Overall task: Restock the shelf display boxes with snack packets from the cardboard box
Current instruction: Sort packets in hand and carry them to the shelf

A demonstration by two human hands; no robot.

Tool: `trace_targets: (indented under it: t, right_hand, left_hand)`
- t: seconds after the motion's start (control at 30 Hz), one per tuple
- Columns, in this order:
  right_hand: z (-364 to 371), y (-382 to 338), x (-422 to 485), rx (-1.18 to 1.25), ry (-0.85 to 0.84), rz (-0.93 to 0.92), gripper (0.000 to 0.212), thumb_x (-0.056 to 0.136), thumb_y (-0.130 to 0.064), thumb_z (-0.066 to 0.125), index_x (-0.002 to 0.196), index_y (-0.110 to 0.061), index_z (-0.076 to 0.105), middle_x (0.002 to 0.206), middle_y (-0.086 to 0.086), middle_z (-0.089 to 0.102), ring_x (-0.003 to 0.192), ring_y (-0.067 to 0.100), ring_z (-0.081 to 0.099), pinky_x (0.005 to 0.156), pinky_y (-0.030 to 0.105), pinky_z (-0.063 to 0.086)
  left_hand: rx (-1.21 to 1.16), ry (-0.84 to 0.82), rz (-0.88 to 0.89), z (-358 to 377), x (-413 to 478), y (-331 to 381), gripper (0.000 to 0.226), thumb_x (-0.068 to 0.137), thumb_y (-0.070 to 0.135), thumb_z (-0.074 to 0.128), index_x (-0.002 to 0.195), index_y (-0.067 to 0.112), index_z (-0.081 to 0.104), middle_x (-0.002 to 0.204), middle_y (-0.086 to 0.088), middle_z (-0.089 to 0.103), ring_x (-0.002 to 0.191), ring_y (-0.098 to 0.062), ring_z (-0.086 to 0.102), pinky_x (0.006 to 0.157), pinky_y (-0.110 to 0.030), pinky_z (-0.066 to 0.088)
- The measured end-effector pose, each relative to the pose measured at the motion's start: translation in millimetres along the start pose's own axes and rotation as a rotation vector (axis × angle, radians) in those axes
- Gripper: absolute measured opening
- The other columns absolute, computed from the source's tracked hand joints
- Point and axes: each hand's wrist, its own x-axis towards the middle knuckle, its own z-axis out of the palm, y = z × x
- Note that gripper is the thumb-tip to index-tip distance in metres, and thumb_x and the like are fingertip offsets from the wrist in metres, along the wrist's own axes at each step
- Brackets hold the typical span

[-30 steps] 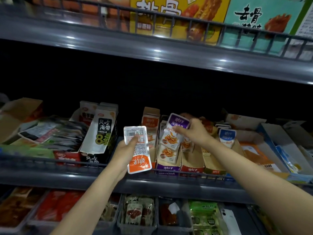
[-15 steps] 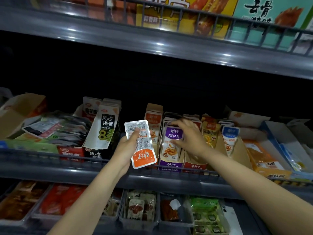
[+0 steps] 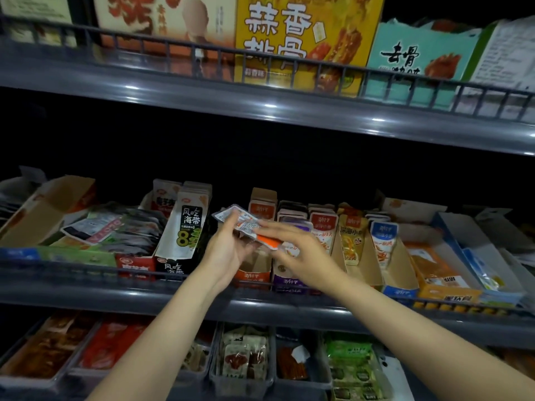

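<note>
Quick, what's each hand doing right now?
Left hand: grips the orange-and-white packet.
Right hand: open, holding nothing, its blurred fingers straight over that packet.

This is a shop's snack aisle: tiered grey metal shelves (image 3: 202,96) with wire front rails (image 3: 72,270) carry open cardboard display boxes (image 3: 292,282) packed upright with branded snack packets (image 3: 351,241), large printed cartons (image 3: 289,39) above and clear bins (image 3: 214,369) below.

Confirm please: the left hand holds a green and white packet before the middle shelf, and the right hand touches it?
Not quite: the head view shows the packet is orange and white, not green. The left hand does hold it before the middle shelf, and the right hand touches it.
</note>
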Motion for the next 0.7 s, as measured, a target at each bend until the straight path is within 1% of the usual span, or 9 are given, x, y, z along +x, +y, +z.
trace_targets:
  t: [0.07, 0.13, 0.2, 0.27, 0.3, 0.37, 0.47, 0.57, 0.7]
  right_hand:
    - [-5, -7, 4, 0.123, 0.061, 0.043, 0.031, 0.093, -0.020, 0.056, 0.123, -0.030, 0.058, 0.125, -0.020, 0.057, 0.119, -0.008, 0.050, 0.102, 0.016, 0.041]
    - [-11, -13, 7, 0.276, 0.120, 0.119, 0.025, 0.093, -0.017, 0.054, 0.111, -0.034, 0.062, 0.108, -0.019, 0.064, 0.101, -0.010, 0.059, 0.086, 0.014, 0.050]
    - [-17, -15, 10, 0.410, 0.146, 0.209, 0.017, 0.093, -0.019, 0.054, 0.102, -0.031, 0.063, 0.096, -0.013, 0.067, 0.083, -0.006, 0.065, 0.071, 0.014, 0.053]
    - [-23, -11, 13, 0.486, 0.151, 0.294, 0.012, 0.093, -0.025, 0.055, 0.100, -0.027, 0.064, 0.092, -0.006, 0.069, 0.077, 0.001, 0.067, 0.065, 0.016, 0.055]
    - [-25, -9, 16, 0.504, 0.140, 0.328, 0.012, 0.093, -0.026, 0.055, 0.101, -0.025, 0.064, 0.092, -0.004, 0.070, 0.078, 0.003, 0.068, 0.065, 0.017, 0.055]
    - [-28, -3, 21, 0.504, 0.090, 0.389, 0.017, 0.092, -0.029, 0.056, 0.105, -0.021, 0.064, 0.095, -0.003, 0.069, 0.082, 0.004, 0.068, 0.064, 0.016, 0.054]
    - [-28, 6, 31, 0.529, 0.052, 0.481, 0.020, 0.091, -0.031, 0.056, 0.107, -0.021, 0.063, 0.098, -0.002, 0.070, 0.084, 0.006, 0.069, 0.063, 0.016, 0.054]
    - [-25, 13, 44, 0.548, 0.075, 0.516, 0.021, 0.091, -0.030, 0.058, 0.109, -0.019, 0.062, 0.094, -0.002, 0.069, 0.085, 0.008, 0.067, 0.059, 0.012, 0.049]
    - [-26, 21, 59, 0.502, 0.127, 0.504, 0.038, 0.082, -0.024, 0.070, 0.116, -0.020, 0.053, 0.095, -0.007, 0.066, 0.093, 0.011, 0.066, 0.072, 0.016, 0.053]
  left_hand:
    - [0.171, -0.060, 0.041, -6, 0, 4, 0.068, 0.083, 0.055, 0.053, 0.140, 0.021, 0.038, 0.129, -0.005, 0.058, 0.107, -0.018, 0.064, 0.097, -0.036, 0.049]
    - [0.338, -0.074, 0.084, -12, -1, 8, 0.072, 0.079, 0.058, 0.055, 0.141, 0.029, 0.033, 0.126, 0.003, 0.056, 0.103, -0.017, 0.065, 0.093, -0.034, 0.052]
    - [0.423, -0.032, 0.108, -19, -2, 11, 0.053, 0.085, 0.047, 0.053, 0.129, 0.019, 0.049, 0.117, -0.001, 0.063, 0.095, -0.017, 0.068, 0.080, -0.028, 0.057]
    - [0.490, 0.018, 0.114, -25, -4, 14, 0.032, 0.091, 0.039, 0.050, 0.111, 0.017, 0.062, 0.102, 0.000, 0.069, 0.081, -0.011, 0.068, 0.068, -0.022, 0.058]
    - [0.529, 0.030, 0.132, -29, -4, 15, 0.027, 0.092, 0.038, 0.050, 0.104, 0.019, 0.065, 0.096, 0.004, 0.071, 0.077, -0.006, 0.068, 0.066, -0.019, 0.057]
    - [0.575, 0.012, 0.158, -36, -2, 17, 0.024, 0.092, 0.036, 0.052, 0.099, 0.021, 0.068, 0.091, 0.007, 0.073, 0.081, 0.002, 0.067, 0.069, -0.015, 0.054]
    - [0.437, -0.073, 0.100, -40, 2, 16, 0.027, 0.087, 0.033, 0.056, 0.102, 0.014, 0.068, 0.096, 0.001, 0.074, 0.092, -0.008, 0.068, 0.073, -0.016, 0.054]
    - [0.232, -0.123, 0.030, -35, 6, 10, 0.027, 0.082, 0.031, 0.057, 0.101, 0.015, 0.067, 0.095, -0.001, 0.074, 0.087, -0.010, 0.069, 0.070, -0.019, 0.056]
    - [0.159, 0.002, 0.070, -31, 20, 1, 0.017, 0.091, 0.025, 0.055, 0.102, 0.018, 0.066, 0.100, -0.002, 0.072, 0.093, -0.011, 0.068, 0.073, -0.020, 0.057]
